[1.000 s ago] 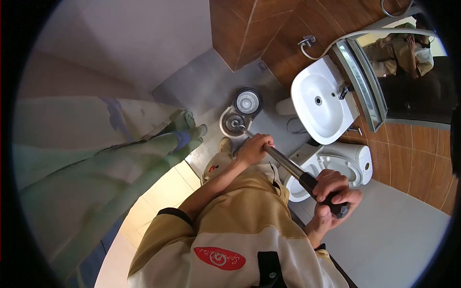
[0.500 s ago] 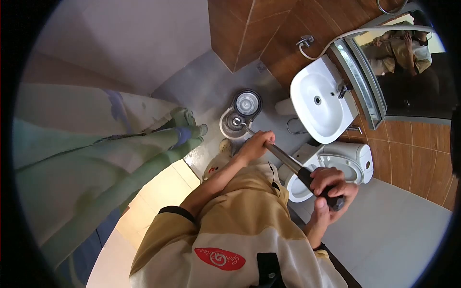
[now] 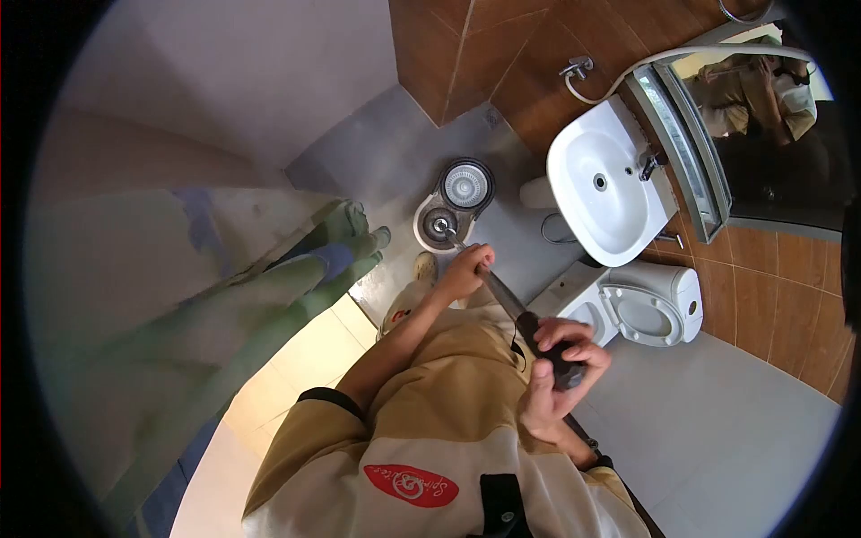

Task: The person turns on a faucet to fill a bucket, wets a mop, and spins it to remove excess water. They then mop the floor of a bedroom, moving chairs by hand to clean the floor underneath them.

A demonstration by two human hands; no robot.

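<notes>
A mop pole, metal with a black grip at its top, slants down in front of me. My left hand is closed around its metal shaft. Higher up, my right hand wraps the black grip near its end. The pole's lower end stands in a round compartment of a spin mop bucket on the floor; the mop head itself is hard to make out. Beside that compartment is a black-rimmed round basket with a pale ribbed inside.
To the right are a white washbasin with a tap, a toilet and a mirror. A hose runs along the wood-look wall. A pale green and blue curtain-like cloth hangs at the left. My shoe is near the bucket.
My right hand has moved left and slightly down with the top of the pole, making the pole steeper. My left hand has shifted a little left. The pole's lower end stays in the bucket.
</notes>
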